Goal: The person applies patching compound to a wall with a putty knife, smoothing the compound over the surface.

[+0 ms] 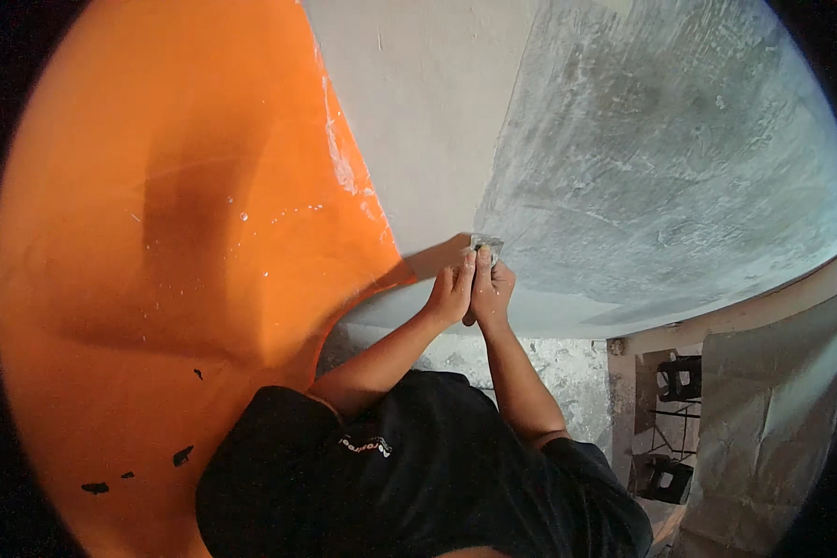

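Observation:
Both my arms reach up to a large curved surface. Pressed together there, my left hand (451, 291) and my right hand (493, 290) are closed around one putty knife (486, 243). Its flat greyish blade lies against the surface, and my fingers hide most of the handle. The blade is at the border between a smooth pale grey strip (418, 112) and a mottled, streaky grey area (660, 158) on the right. White specks dot my fingers.
A bright orange area (93, 214) with white splashes and dark chips fills the left. Behind my right arm is a speckled floor (567, 372). Black work lamps (679, 379) on a stand and a crumpled grey sheet (772, 418) are at the lower right.

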